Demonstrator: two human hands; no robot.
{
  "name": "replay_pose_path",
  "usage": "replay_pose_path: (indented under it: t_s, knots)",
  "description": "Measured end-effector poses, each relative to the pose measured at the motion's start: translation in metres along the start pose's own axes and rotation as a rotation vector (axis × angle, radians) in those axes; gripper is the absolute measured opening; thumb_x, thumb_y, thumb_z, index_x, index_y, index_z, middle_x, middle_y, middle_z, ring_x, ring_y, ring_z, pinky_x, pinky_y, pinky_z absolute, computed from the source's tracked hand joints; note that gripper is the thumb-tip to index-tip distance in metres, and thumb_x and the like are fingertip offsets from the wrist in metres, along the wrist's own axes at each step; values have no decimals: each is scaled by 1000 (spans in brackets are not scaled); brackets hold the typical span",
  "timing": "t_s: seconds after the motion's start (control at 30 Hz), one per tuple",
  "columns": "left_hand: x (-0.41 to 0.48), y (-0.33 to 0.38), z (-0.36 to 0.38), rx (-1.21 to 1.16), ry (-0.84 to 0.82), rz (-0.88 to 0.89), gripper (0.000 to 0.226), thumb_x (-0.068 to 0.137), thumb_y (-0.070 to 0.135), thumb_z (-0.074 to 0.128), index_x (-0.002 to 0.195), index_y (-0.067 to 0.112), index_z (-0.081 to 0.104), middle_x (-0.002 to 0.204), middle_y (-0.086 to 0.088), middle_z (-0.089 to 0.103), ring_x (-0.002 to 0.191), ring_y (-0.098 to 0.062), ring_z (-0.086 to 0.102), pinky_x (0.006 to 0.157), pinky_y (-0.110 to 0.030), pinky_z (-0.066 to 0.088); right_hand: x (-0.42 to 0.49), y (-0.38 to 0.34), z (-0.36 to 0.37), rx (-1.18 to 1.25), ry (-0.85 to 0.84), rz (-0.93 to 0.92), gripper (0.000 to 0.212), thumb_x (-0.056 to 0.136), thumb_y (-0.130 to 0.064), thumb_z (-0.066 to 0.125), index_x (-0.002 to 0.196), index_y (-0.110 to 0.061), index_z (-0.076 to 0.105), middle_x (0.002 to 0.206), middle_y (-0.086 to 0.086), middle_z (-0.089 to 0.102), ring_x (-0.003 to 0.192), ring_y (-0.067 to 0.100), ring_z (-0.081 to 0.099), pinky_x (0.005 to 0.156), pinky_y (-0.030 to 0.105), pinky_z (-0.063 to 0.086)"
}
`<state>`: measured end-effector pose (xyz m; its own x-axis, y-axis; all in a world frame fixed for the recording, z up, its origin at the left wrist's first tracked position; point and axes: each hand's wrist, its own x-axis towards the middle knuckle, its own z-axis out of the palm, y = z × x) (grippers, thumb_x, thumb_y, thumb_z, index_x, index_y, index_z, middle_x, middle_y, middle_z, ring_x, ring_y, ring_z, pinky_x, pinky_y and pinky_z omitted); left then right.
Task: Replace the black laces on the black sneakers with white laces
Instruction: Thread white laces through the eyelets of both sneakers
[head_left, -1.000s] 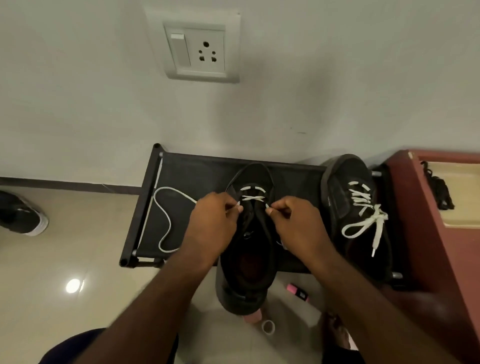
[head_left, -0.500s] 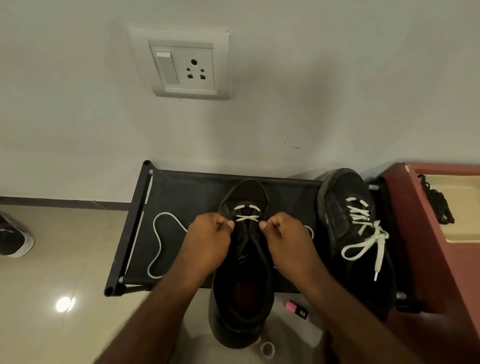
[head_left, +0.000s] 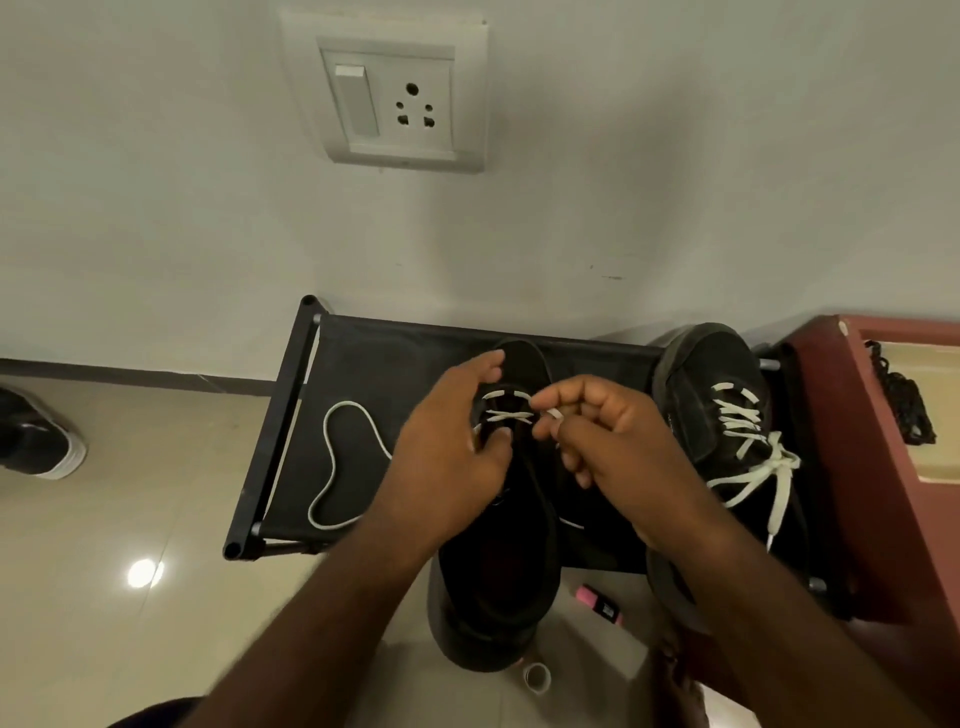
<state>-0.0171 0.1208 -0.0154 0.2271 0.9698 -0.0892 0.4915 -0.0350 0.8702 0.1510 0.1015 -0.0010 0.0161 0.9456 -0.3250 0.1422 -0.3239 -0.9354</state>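
Letting go of its lace end, the left hand now has a wide grip, resting on the black canvas sneaker beneath both grips; the right hand pinches the flat white lace by its tip, likely readying the next eyelet.

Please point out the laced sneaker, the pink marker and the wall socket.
laced sneaker (head_left: 706, 364), head view, black toe cap.
pink marker (head_left: 589, 596), head view, pink body.
wall socket (head_left: 414, 106), head view, white faceplate.
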Motion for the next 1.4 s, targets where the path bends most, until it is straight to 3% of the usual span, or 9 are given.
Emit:
replay_pose_path:
  t_s: [0.2, 0.3, 0.47, 0.63, 0.8, 0.93, 1.2, 1.3, 1.4]
  knots:
    - [6, 13, 0, -340, -199, -6, 56, 87, -2, 67, 135, 20, 47, 88, -4, 72, 70, -30, 67, 70, -38, 58, 0, -8, -5, 13, -86, -132, 19, 93, 2, 59, 96, -15, 67, 66, 7, 63, 44, 10, 44, 43, 19, 37]
    - [10, 18, -12, -717, 23, -250, 35, 89, -7, 52, 120, 9, 57, 67, 0, 57, 48, -9, 46, 44, -20, 36, 3, 1, -12, -124, -8, -136, 16, 96, -14, 62, 95, -27, 71, 66, -3, 64, 49, 3, 50, 48, 18, 39]
    - [18, 2, -44, -1415, 431, -609, 23, 86, 19, 45, 100, 9, 60, 77, -4, 56, 53, -10, 42, 49, -21, 32, 5, 11, -20, -340, -20, -84, 25, 100, -19, 57, 95, -40, 69, 75, -8, 67, 56, 0, 52, 54, 20, 44]
    - [17, 3, -47, -1272, 590, -607, 13, 87, 19, 50, 91, 12, 60, 79, -2, 55, 59, -12, 48, 53, -22, 38, 7, 13, -17, -339, 163, -87, 18, 94, -33, 67, 81, -21, 70, 62, -4, 63, 48, 0, 51, 57, 27, 42]
    - [9, 9, -24, -188, 397, -333, 32, 96, 27, 58, 66, 16, 62, 55, 6, 54, 50, -5, 48, 49, -24, 40, 4, 8, 0, -205, 50, -197, 17, 100, -19, 59, 95, -30, 71, 68, -12, 63, 54, 3, 50, 50, 18, 42]
    - [0, 20, -6, -349, -70, -428, 43, 98, 44, 54, 75, 11, 69, 49, 10, 57, 41, 0, 47, 40, -13, 37, 4, 9, 10, -202, -111, -241, 30, 102, -3, 50, 114, -23, 70, 89, -6, 68, 63, 4, 53, 56, 18, 45]
    - [14, 1, -23, -616, 277, -437, 22, 100, 29, 54, 95, 13, 70, 75, 3, 65, 53, -3, 52, 47, -16, 41, 8, 11, -8, -313, -51, -117, 16, 100, -15, 59, 108, -21, 71, 78, -3, 73, 49, 2, 51, 48, 12, 40]
    - [15, -2, -27, -470, 358, -395, 25, 102, 31, 49, 106, 14, 66, 83, 4, 66, 55, 0, 54, 49, -15, 43, 10, 16, -5, -314, 168, -102, 19, 101, -29, 57, 89, -21, 69, 56, -3, 61, 43, 2, 45, 43, 13, 36]
    - [6, 1, -20, -88, 197, -289, 18, 99, 37, 54, 103, 22, 64, 84, 8, 64, 66, 2, 60, 53, -13, 47, 12, 5, -8, 197, 551, -114, 19, 106, -25, 46, 101, -16, 62, 55, -5, 51, 45, 7, 41, 41, 21, 32]
